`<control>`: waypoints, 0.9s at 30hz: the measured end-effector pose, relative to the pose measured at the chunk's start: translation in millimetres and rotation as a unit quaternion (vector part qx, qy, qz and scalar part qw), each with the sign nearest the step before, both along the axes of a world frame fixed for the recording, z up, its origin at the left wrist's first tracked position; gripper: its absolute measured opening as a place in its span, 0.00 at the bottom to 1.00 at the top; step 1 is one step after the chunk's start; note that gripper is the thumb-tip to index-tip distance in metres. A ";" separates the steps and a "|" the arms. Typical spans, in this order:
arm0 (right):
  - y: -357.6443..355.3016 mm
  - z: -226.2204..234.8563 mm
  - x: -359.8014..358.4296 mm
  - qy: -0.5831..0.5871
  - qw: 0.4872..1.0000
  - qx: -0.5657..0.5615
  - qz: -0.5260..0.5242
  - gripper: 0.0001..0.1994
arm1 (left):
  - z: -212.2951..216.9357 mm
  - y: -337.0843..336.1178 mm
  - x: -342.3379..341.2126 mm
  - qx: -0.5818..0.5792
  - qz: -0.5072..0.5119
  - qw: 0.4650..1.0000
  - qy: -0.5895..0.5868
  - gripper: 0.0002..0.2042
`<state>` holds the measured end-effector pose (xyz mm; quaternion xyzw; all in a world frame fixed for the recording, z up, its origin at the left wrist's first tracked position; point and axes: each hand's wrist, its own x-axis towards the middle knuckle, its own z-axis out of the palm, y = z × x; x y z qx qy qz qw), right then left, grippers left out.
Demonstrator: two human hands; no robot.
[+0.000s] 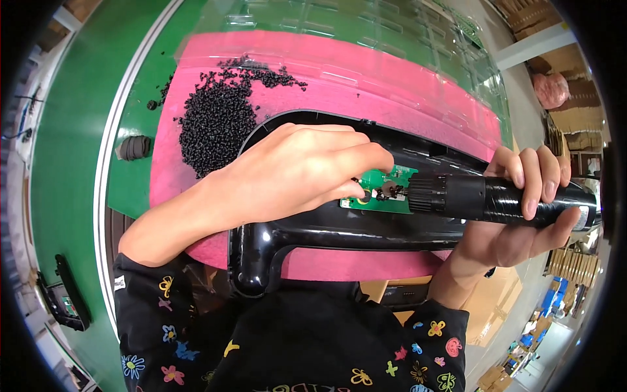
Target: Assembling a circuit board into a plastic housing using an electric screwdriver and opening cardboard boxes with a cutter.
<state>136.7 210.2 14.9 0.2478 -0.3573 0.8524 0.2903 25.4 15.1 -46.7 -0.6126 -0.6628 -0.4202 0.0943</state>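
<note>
My right hand (pixel 532 186) is wrapped around a black electric screwdriver (pixel 464 196), held level with its ribbed nose pointing left. The nose is over a green circuit board (pixel 392 208), which lies in a long glossy black plastic housing (pixel 339 235). Several small dark screws (pixel 390 191) are clustered by the driver's tip, above the board. My left hand (pixel 307 166) reaches across the housing, fingers bent and closed toward the thumb at the board's left end. What its fingertips hold is hidden.
A large heap of small black screws (pixel 215 124) lies on the pink mat (pixel 307 98), left of the housing. Clear plastic trays (pixel 366 52) stand behind it. A dark roll (pixel 135 148) rests on the green table (pixel 72 150). Another black housing part (pixel 65 297) is at far left.
</note>
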 end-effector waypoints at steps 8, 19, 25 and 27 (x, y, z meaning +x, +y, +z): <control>-5.7 -10.0 -5.6 -0.026 1.000 -0.003 -0.013 0.14 | 3.2 -3.7 3.2 -0.003 -0.055 0.998 -0.035 0.17; -10.1 -12.6 -3.2 -0.028 0.999 -0.012 -0.024 0.15 | -1.2 -2.6 3.8 -0.008 -0.053 0.997 -0.062 0.17; -7.7 -13.6 -11.6 -0.032 0.999 0.007 -0.020 0.18 | 3.4 -5.9 -1.2 -0.069 -0.069 0.981 -0.170 0.15; -11.8 -14.6 -13.9 -0.039 0.998 0.032 -0.043 0.21 | 4.0 -6.3 -0.5 -0.065 -0.052 0.982 -0.170 0.15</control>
